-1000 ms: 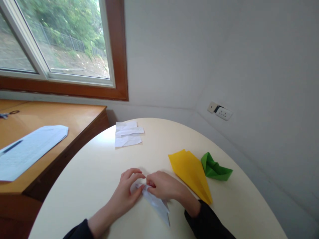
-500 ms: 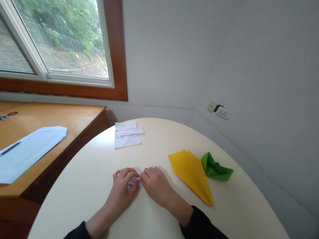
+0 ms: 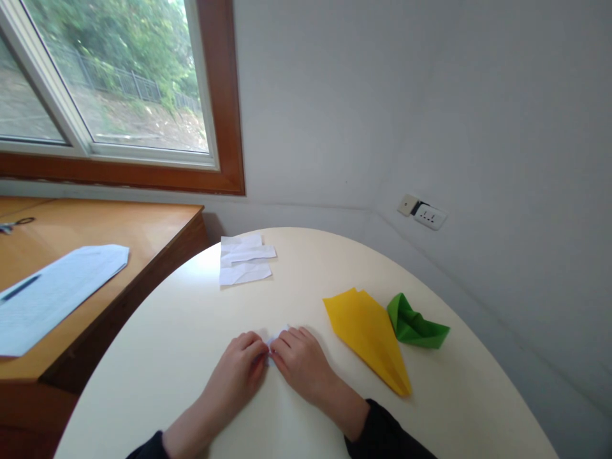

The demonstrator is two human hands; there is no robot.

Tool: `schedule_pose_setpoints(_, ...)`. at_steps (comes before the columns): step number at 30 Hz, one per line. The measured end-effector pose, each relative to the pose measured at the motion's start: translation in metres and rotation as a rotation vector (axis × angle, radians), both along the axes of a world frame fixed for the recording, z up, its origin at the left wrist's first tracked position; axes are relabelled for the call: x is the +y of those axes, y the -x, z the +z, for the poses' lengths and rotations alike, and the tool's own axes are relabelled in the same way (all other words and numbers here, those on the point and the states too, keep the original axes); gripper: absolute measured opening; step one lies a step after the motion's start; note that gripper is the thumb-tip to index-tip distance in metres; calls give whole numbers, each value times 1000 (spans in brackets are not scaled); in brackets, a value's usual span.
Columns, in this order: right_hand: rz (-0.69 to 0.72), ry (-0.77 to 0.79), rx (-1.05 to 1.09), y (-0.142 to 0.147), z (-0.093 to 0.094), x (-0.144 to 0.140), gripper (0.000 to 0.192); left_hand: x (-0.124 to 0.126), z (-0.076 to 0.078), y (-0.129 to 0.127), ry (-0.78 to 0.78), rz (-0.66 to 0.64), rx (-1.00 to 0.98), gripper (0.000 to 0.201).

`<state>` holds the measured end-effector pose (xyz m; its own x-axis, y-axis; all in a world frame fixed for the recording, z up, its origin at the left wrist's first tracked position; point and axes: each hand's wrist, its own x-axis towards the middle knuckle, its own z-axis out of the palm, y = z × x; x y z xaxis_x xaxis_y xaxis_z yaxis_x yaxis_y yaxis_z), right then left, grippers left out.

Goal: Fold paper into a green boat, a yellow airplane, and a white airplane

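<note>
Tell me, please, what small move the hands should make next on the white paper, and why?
Probably run a fingertip along the fold to flatten it: the left hand and right hand meet over the white paper, which is almost hidden beneath them.

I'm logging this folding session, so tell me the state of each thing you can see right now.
Small white folded paper: pressed flat on the round cream table, mostly hidden.
Left hand: on the paper.
Right hand: on the paper.
Yellow paper plane: folded, lying flat.
Green paper boat: folded, standing.
White paper scraps: creased, loose.
</note>
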<state>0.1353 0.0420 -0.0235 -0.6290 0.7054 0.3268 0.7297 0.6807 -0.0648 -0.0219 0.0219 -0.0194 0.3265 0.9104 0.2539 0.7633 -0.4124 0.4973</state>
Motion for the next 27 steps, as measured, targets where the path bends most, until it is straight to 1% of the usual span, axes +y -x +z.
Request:
schedule_pose_setpoints(6, -37, 45, 39, -8, -2, -6, 8, -2, 0, 0, -19, 7, 37, 19)
schedule_pose_setpoints(12, -71, 110, 95, -17, -6, -11, 12, -3, 1, -2, -114, 9, 131, 18)
schedule_pose_setpoints(15, -76, 135, 147, -23, -9, -15, 16, -3, 2, -3, -125, 1, 175, 17)
schedule_pose_setpoints(18, -58, 124, 216, -30, -11, -19, 21, -4, 4, -3, -125, -6, 202, 17)
schedule_pose_setpoints(20, -62, 95, 271, -35, -13, -22, 22, -5, 6, -4, -120, -9, 215, 16)
schedule_pose_setpoints(22, -96, 58, 314, -40, -14, -23, 20, -6, 8, -6, -100, -11, 237, 16)
schedule_pose_setpoints(25, -149, 17, 340, -44, -15, -23, 16, -11, 13, -10, -38, -10, 294, 17)
schedule_pose_setpoints(27, -147, 18, 334, -44, -17, -22, 15, -15, 18, -14, 15, -10, 333, 19)
